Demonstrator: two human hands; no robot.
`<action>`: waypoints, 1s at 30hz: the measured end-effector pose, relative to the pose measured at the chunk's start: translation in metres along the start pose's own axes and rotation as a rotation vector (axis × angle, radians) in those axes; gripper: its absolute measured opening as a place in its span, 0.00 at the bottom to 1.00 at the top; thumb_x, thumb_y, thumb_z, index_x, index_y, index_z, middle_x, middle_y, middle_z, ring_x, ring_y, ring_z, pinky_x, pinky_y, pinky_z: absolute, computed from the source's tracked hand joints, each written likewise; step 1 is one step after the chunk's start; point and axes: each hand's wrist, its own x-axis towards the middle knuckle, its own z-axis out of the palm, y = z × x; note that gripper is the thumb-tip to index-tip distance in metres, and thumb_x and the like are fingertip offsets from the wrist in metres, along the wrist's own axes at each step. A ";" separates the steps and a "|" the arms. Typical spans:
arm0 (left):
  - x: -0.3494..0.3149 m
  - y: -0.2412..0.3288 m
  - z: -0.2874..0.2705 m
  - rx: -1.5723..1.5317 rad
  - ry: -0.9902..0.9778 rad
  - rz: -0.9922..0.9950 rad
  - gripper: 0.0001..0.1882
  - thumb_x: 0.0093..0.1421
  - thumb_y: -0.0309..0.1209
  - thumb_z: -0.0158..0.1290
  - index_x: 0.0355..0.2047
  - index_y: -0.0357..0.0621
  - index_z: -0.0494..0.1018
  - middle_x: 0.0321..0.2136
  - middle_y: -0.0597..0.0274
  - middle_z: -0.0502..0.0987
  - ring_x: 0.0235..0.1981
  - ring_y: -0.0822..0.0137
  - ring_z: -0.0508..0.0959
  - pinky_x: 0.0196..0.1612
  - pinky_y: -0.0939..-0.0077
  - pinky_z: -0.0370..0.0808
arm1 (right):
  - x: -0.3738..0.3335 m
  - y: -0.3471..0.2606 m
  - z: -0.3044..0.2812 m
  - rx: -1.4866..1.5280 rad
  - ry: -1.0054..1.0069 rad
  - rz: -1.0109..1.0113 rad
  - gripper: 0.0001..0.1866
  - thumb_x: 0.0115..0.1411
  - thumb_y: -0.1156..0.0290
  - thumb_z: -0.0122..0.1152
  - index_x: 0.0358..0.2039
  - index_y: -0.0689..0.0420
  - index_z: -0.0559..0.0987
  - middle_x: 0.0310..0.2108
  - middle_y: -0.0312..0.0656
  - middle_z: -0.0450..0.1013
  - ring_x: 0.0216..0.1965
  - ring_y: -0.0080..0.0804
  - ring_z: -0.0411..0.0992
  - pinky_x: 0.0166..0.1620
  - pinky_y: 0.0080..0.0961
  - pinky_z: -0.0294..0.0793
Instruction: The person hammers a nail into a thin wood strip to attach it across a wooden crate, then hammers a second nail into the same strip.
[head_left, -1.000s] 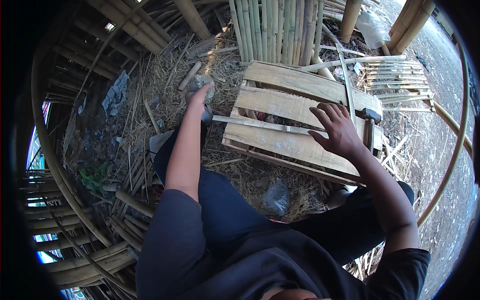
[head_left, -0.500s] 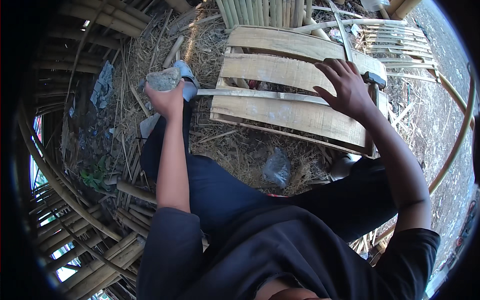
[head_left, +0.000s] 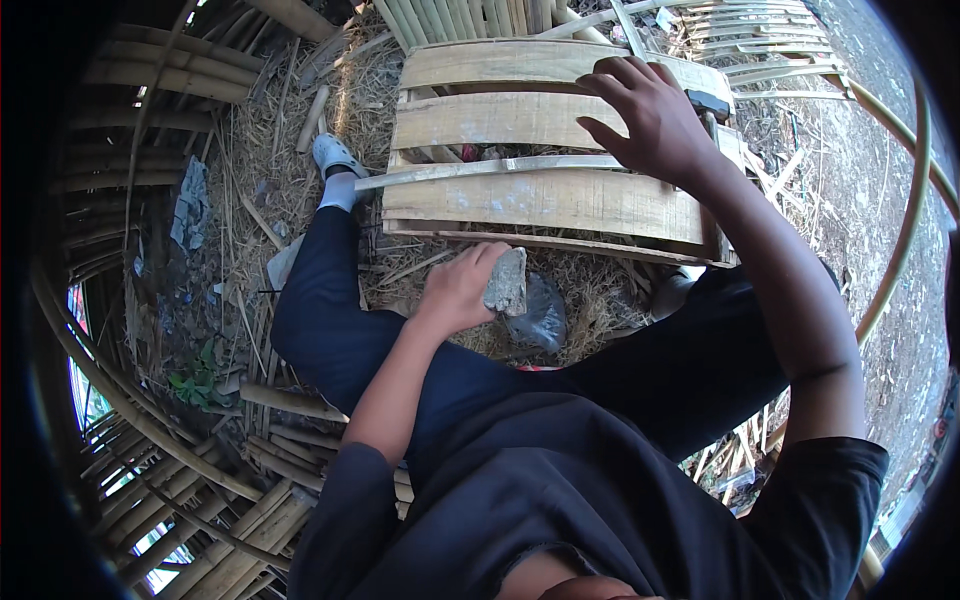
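My left hand (head_left: 458,290) is closed around a rough grey stone (head_left: 507,283), held over my lap close to the near edge of a low wooden slatted bench (head_left: 560,205). My right hand (head_left: 645,118) hovers over the bench's right part with its fingers spread and nothing in them. Just beyond its wrist lies a hammer (head_left: 708,103), only its dark head plainly visible at the bench's right end. Across the slats runs a thin pale bamboo strip (head_left: 470,169), its right end passing under my right hand.
A crumpled clear plastic bag (head_left: 540,315) lies on straw-covered ground between my legs. Upright bamboo slats (head_left: 460,20) stand behind the bench. Thin split strips (head_left: 755,45) are laid out at the far right. Bamboo poles (head_left: 290,400) lie at the left, beside a bamboo framework.
My left hand has swung the stone from the far left, near my shoe, in toward my lap. The view has shifted; my right hand stays open above the bench.
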 end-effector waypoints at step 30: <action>0.042 -0.125 0.193 0.245 -0.692 -0.284 0.32 0.60 0.38 0.57 0.65 0.49 0.69 0.62 0.45 0.72 0.63 0.47 0.73 0.63 0.56 0.73 | -0.014 0.081 0.014 0.006 -0.939 1.024 0.20 0.59 0.66 0.55 0.46 0.64 0.84 0.41 0.51 0.83 0.38 0.44 0.84 0.41 0.39 0.84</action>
